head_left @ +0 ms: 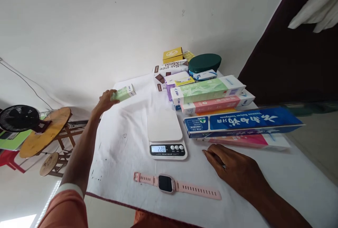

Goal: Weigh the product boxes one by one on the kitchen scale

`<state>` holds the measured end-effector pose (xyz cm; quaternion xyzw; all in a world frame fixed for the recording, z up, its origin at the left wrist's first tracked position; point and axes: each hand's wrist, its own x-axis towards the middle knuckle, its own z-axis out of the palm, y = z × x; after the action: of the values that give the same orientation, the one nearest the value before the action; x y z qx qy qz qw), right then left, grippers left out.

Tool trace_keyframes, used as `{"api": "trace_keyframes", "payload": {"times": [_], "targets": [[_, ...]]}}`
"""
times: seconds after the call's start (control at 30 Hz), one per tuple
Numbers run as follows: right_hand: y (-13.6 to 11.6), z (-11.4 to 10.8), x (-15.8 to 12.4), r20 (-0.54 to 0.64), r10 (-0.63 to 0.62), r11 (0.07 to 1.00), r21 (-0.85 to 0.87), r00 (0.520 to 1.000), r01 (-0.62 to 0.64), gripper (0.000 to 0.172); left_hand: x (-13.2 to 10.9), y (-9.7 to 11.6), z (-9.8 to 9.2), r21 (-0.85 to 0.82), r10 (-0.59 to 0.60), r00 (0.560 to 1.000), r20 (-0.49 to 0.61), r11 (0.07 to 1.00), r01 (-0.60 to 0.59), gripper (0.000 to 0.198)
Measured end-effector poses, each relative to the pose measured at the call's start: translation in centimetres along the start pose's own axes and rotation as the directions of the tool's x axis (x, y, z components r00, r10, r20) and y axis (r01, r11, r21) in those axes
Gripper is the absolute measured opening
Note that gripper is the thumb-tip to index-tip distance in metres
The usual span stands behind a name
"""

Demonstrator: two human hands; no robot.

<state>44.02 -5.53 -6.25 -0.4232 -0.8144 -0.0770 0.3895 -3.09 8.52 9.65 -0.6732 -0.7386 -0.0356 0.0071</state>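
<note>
Green-and-white carton is sitting in the left hand, whose fingers are gripping its left end over the table's far left part; whether it is touching the surface, I cannot tell. Judging by this, the step in hand is handling that carton at arm's length, and any next move would be calling for a steady hold on that end. The right hand is resting on the table with fingers loosely curling; whether they are closing on anything is not showing. Counting: one carton is being held; one scale is standing mid-table, apparently reading 220; one watch is lying in front of it; at least five long cartons are overlapping to the right; one yellow box and one dark green container are standing farther back
</note>
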Motion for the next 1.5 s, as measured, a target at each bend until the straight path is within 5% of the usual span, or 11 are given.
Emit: {"api": "trace_keyframes", "payload": {"times": [0.1, 0.3, 0.6, 0.7, 0.8, 0.9, 1.03, 1.1, 1.17, 1.33, 1.5], "targets": [[0.2, 0.1, 0.0, -0.006, 0.010, 1.000, 0.001, 1.000, -0.010, 0.029, 4.8, -1.1, 0.9, 0.090, -0.150, 0.989, 0.006, 0.985, 0.149, 0.056], [0.7, 0.1, 0.2, 0.027, -0.001, 1.000, -0.001, 1.000, 0.002, 0.031, 10.7, -2.3, 2.7, 0.121, -0.188, 0.977, 0.101, 0.977, 0.176, 0.060], [0.9, 0.2, 0.3, -0.010, -0.066, 0.997, -0.033, 0.998, 0.065, 0.043, 12.0, -2.9, 3.0, 0.155, -0.168, 0.971, 0.169, 0.978, 0.142, 0.075], [0.8, 0.2, 0.2, 0.009, -0.023, 1.000, -0.021, 1.000, 0.023, 0.032, 11.0, -1.5, 2.7, 0.131, -0.127, 0.990, 0.056, 0.984, 0.119, 0.084], [0.5, 0.2, 0.2, 0.027, 0.059, 0.998, -0.002, 0.998, -0.059, 0.030, 8.8, 2.1, 2.2, -0.024, 0.022, 0.979, -0.203, 0.999, -0.027, 0.068], [0.3, 0.2, 0.3, 0.039, 0.087, 0.996, -0.007, 0.995, -0.086, 0.031, 4.8, 8.2, 1.4, -0.140, 0.284, 0.879, -0.383, 0.923, -0.359, 0.043], [0.1, 0.2, 0.2, 0.038, 0.089, 0.996, -0.020, 0.995, -0.088, 0.033, -2.5, 17.7, 1.3, -0.184, 0.595, 0.702, -0.391, 0.696, -0.694, 0.032], [0.0, 0.3, 0.0, 0.040, 0.093, 0.995, -0.030, 0.995, -0.092, 0.033, -5.6, 21.6, 1.8, -0.183, 0.715, 0.618, -0.327, 0.593, -0.784, 0.032], [0.0, 0.4, -0.3, 0.052, 0.101, 0.994, -0.041, 0.993, -0.099, 0.033, -7.9, 24.8, 2.6, -0.162, 0.782, 0.581, -0.225, 0.557, -0.814, 0.035], [0.1, 0.7, -0.8, 0.075, 0.087, 0.996, -0.043, 0.993, -0.084, 0.027, -10.5, 29.7, 4.1, -0.069, 0.753, 0.658, -0.014, 0.656, -0.752, 0.047], [0.3, 0.9, -0.9, 0.024, 0.017, 0.998, -0.057, 1.000, -0.016, 0.030, -10.8, 32.3, 5.1, -0.057, 0.651, 0.759, 0.002, 0.758, -0.650, 0.048]]}}
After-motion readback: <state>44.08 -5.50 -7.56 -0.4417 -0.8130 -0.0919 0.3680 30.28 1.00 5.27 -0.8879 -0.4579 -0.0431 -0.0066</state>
